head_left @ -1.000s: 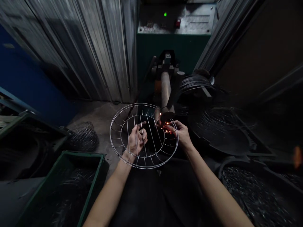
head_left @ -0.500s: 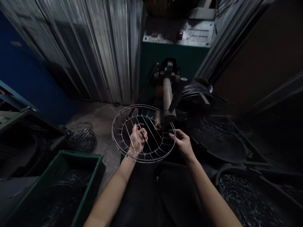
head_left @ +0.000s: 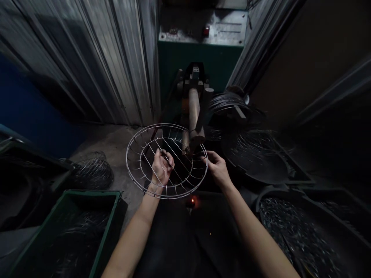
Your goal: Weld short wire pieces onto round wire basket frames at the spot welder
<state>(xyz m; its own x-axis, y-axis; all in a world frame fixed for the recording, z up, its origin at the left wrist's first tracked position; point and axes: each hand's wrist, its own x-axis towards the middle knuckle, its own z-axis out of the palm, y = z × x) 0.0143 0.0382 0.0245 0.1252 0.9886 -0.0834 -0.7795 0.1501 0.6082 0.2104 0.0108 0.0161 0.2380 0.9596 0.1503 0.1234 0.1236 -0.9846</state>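
A round, shallow wire basket (head_left: 177, 197) with parallel wires across its base is held tilted before the machine's two metal arms (head_left: 194, 110). Beneath it, my left hand (head_left: 162, 166) shows through the base wires, its fingers curled closed on the wirework. At the right rim, the thumb and fingers of my right hand (head_left: 218, 169) pinch together. Whatever lies between those fingertips is too dark to make out. The lower arm's tip (head_left: 187, 150) lies in line with the basket's right side; I cannot tell whether they touch.
A green machine body (head_left: 199, 58) with a red switch (head_left: 206, 31) stands ahead. On the left are a green crate (head_left: 111, 216) of wire parts and a wire bundle (head_left: 94, 170). To the right, a wire coil (head_left: 227, 102) and a tub of short metal pieces (head_left: 290, 224). A spark (head_left: 193, 200) glows low down.
The view has shifted, so most things sit further left. Orange sparks now show below the basket. Both hands keep nearly the same hold, and the basket stays close to the machine arms.
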